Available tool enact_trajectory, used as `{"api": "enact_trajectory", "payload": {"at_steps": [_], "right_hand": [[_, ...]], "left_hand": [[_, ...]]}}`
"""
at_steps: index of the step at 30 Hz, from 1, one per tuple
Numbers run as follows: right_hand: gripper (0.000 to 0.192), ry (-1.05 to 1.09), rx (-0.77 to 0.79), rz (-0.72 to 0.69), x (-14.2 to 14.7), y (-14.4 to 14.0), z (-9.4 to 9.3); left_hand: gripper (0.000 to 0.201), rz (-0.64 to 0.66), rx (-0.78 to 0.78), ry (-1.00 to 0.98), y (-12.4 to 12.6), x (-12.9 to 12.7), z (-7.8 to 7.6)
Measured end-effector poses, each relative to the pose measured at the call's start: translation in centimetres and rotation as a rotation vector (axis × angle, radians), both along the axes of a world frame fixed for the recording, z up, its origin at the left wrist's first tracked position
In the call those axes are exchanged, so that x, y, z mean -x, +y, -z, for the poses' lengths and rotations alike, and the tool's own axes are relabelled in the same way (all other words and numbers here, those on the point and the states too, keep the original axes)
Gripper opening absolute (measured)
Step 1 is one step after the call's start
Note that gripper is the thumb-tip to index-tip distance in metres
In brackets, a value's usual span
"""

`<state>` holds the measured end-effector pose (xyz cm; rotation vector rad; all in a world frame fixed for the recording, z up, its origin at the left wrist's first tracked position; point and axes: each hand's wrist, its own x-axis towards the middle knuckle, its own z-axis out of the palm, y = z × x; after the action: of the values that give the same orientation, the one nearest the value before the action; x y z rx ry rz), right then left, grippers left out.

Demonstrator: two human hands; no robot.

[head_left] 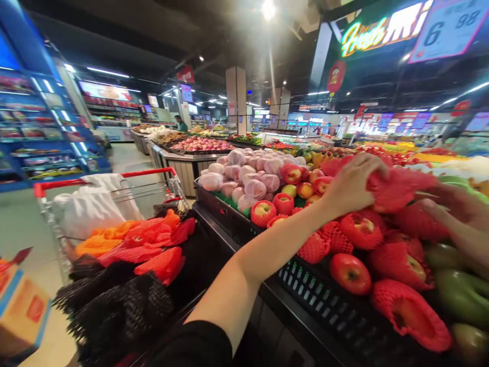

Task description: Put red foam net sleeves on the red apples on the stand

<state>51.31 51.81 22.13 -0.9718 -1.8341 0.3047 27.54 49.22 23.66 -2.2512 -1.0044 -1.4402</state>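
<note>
My left hand [353, 183] reaches over a black produce crate [321, 300] and grips a red foam net [397, 191] above the fruit. My right hand [454, 204] comes in from the right edge and touches the same net from the other side; its fingers are partly hidden and blurred. Below them lie red apples [350, 273], some bare and some wrapped in red foam nets [410, 313]. Green mangoes [460, 293] lie at the right of the crate.
A red-handled shopping cart [46, 189] at my left holds a white bag [91, 206] and heaps of orange, red and black foam nets [148, 244]. Pink-wrapped fruit [248, 176] fills the crate behind. Blue shelves [34, 132] line the aisle; a person [181, 123] stands far back.
</note>
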Motion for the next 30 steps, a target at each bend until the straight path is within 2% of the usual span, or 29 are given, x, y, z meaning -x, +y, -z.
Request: {"api": "enact_trajectory", "payload": {"at_steps": [2,4,7,9,11,14,17,19,21,23,24,26,30], "right_hand": [[0.087,0.029,0.119,0.007,-0.3,-0.2,-0.3],[0.074,0.074,0.159,0.033,-0.3,-0.3,-0.3],[0.054,0.139,0.074,0.089,-0.1,-0.2,0.0],[0.043,0.228,-0.006,0.071,0.1,-0.3,0.1],[0.037,0.418,0.010,-0.058,0.3,-0.8,0.0],[0.040,0.714,0.175,-0.272,1.0,-1.8,-0.4],[0.035,0.838,0.291,-0.296,1.7,-2.2,-0.9],[0.019,0.930,0.372,-0.224,1.8,-2.0,-1.2],[0.003,1.069,0.433,-0.158,1.6,-1.6,-1.6],[0.008,1.213,0.444,-0.136,1.0,-1.3,-2.1],[0.011,1.272,0.428,-0.142,0.7,-1.1,-2.3],[0.013,1.338,0.389,-0.170,0.0,-0.9,-2.5],[0.010,1.364,0.353,-0.179,-0.7,-0.6,-2.3]], "left_hand": [[0.039,0.186,0.139,0.037,2.2,-2.8,-0.8],[0.034,0.246,0.235,-0.009,3.5,-3.7,-0.5],[0.029,0.265,0.350,-0.125,4.3,-2.6,0.9],[0.025,0.229,0.422,-0.163,4.4,-1.3,1.7],[0.015,0.150,0.477,-0.152,4.3,-0.5,2.2],[0.003,0.076,0.561,-0.106,4.1,-0.4,2.2],[0.010,-0.014,0.633,-0.111,3.4,-0.7,1.8],[0.018,-0.193,0.656,-0.159,2.8,-0.1,1.3],[0.029,-0.464,0.669,-0.240,2.3,1.2,0.7],[0.041,-0.721,0.707,-0.313,2.2,2.8,0.3],[0.045,-0.807,0.743,-0.338,2.3,3.6,0.3],[0.048,-0.868,0.845,-0.358,2.7,4.7,0.4],[0.053,-0.822,0.989,-0.354,4.1,5.0,1.4]]}}
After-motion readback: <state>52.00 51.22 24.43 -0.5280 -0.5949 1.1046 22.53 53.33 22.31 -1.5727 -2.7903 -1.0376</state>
